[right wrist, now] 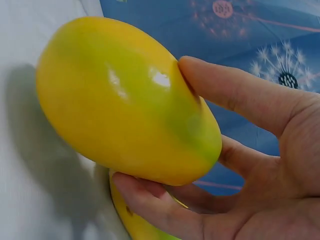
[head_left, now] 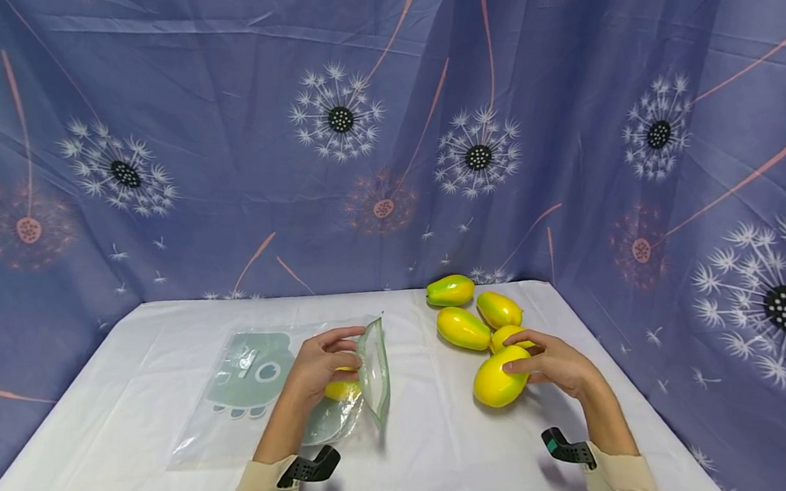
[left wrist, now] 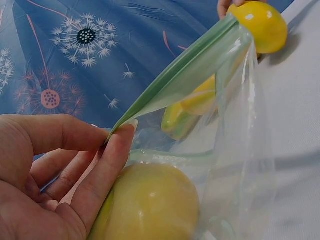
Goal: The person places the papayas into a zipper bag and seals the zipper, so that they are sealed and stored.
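Observation:
A clear plastic zip bag (head_left: 190, 434) with a green cartoon print lies on the white cloth, its green-edged mouth (left wrist: 175, 70) raised and spread. My left hand (head_left: 326, 364) pinches that edge between thumb and finger. Inside the bag, beneath this hand, is a yellow papaya (left wrist: 152, 200). My right hand (head_left: 558, 365) holds another glossy yellow-green papaya (right wrist: 125, 100), thumb on one side and fingers on the other. It is lifted off the cloth, with its shadow beside it. Behind it sits a further papaya (head_left: 510, 337), partly hidden by my fingers.
Three more papayas lie at the back right: one at the far edge (head_left: 450, 290), a second papaya (head_left: 500, 309) to its right and a third papaya (head_left: 463, 328) in front. A blue dandelion-print curtain (head_left: 233, 146) stands behind and beside the white-covered table (head_left: 416, 466).

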Available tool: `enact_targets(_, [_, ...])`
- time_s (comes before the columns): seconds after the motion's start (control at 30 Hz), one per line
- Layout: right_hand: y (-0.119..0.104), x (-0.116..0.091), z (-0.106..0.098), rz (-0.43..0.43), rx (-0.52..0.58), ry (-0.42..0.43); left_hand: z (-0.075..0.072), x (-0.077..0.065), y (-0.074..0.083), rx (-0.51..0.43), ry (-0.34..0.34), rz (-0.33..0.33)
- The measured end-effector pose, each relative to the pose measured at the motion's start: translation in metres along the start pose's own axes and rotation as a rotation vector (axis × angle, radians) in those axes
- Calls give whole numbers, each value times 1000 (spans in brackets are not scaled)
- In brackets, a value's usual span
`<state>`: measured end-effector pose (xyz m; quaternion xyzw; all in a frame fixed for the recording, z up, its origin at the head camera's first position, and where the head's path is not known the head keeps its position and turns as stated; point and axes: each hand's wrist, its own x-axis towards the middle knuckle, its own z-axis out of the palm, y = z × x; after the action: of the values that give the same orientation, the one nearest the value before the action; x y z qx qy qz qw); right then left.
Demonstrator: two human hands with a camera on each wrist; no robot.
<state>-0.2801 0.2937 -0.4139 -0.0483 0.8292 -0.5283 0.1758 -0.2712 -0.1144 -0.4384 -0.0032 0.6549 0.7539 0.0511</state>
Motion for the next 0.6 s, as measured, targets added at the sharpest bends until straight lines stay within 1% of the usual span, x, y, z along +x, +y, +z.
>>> enact_targets(0.27, [-24, 18, 25, -26, 7, 62, 1, -2, 2, -4, -5, -2])
enact_targets(0.43, [-34, 27, 41, -42, 23, 94, 2, -4, 4, -6, -7, -7])
enact_targets(0.53, [-39, 32, 52, -67, 31, 115, 1, -5, 5, -7, -6, -9])
enact_targets(0.6, [-43, 34, 59, -84, 56, 129, 1, -5, 5, -9, -5, -10])
